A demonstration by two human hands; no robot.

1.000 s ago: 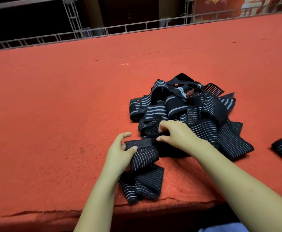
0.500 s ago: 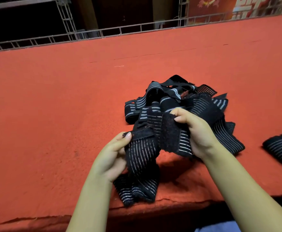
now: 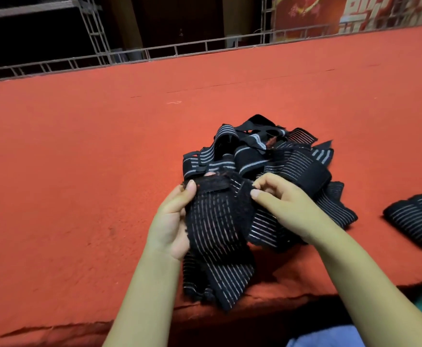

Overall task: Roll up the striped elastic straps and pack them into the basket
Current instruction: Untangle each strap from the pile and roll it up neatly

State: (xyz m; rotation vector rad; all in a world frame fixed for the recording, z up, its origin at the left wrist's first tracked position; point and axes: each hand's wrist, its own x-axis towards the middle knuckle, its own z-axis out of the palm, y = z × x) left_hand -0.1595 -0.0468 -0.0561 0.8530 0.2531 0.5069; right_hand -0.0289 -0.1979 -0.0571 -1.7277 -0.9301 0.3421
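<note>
Hands [image 3: 172, 221] [image 3: 287, 204] on striped strap [image 3: 220, 221]

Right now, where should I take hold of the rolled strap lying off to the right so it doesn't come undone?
Grip the rolled strap across its middle, coming down from above with fingers on its two long sides. It lies flat on the red table, apart from the pile, as a squat roll of side-by-side folds, so a squeeze across its width would likely keep the layers together.

Straps [image 3: 220, 221] – ribbed cloth; table [image 3: 79, 171] – matt felt.
</note>
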